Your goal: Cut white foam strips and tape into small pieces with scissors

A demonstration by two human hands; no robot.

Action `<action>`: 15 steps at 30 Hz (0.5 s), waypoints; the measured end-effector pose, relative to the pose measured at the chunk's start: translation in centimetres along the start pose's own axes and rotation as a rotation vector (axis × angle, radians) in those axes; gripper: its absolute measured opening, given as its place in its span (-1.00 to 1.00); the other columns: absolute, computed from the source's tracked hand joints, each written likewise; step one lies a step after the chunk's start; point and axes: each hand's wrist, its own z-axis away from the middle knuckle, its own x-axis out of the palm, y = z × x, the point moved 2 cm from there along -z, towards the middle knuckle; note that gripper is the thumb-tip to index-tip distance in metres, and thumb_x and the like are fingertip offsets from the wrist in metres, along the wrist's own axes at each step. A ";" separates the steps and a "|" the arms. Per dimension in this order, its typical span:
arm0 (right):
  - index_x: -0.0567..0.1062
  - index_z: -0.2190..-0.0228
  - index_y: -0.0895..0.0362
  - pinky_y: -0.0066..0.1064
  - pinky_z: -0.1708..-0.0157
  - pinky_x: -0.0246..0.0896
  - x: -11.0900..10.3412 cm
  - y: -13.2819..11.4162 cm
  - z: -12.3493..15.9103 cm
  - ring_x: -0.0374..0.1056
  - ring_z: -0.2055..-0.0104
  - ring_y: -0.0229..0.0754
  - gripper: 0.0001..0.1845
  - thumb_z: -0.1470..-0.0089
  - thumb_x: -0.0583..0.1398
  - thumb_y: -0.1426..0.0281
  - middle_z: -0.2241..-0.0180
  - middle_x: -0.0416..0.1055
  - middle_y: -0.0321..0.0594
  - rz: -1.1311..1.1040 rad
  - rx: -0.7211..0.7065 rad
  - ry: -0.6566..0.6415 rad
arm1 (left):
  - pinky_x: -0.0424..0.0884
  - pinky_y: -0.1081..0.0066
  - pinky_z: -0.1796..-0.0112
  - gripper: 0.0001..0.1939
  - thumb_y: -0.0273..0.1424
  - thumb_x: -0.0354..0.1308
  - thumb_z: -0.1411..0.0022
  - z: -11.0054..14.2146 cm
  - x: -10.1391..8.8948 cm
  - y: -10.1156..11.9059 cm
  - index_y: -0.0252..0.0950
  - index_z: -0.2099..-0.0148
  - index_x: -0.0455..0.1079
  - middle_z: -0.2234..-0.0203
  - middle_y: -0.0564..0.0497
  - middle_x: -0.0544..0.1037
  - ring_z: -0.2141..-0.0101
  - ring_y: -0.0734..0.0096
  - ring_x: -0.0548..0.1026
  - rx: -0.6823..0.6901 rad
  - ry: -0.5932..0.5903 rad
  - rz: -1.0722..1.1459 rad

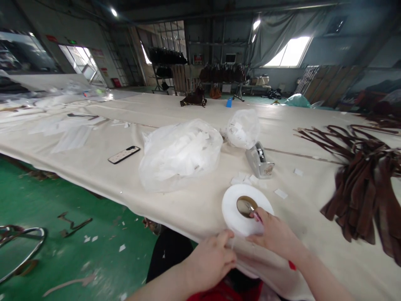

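A thick white roll of strip material (232,209) with a brown cardboard core lies flat near the table's front edge. My right hand (274,234) is closed around small snips (253,210), their metal tip over the core's opening. The right-hand fingers rest at the roll's near right side. At the roll's near left, by the table edge, my left hand (211,259) has its fingers curled and pressed together. What they pinch is hardly visible. Behind the roll stands a grey tape dispenser (260,163), with several small white paper pieces (244,178) in front of it.
A large clear bag of white pieces (181,152) and a smaller one (242,128) sit mid-table. A phone (124,154) lies to the left. Dark brown straps (360,184) are heaped at right. Below is a green floor (103,246) with scraps and a metal ring (34,246).
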 end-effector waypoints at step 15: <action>0.35 0.39 0.06 -0.31 0.33 0.21 -5.4 2.2 2.4 0.38 0.40 -0.14 -0.53 -0.30 -0.20 0.12 0.49 0.41 -0.28 -0.130 -0.006 -0.023 | 0.35 0.25 0.08 -0.79 -0.41 0.04 -0.33 -7.1 1.4 2.1 -0.23 -0.01 0.31 0.18 -0.05 0.41 0.12 0.24 0.39 0.138 0.171 -0.339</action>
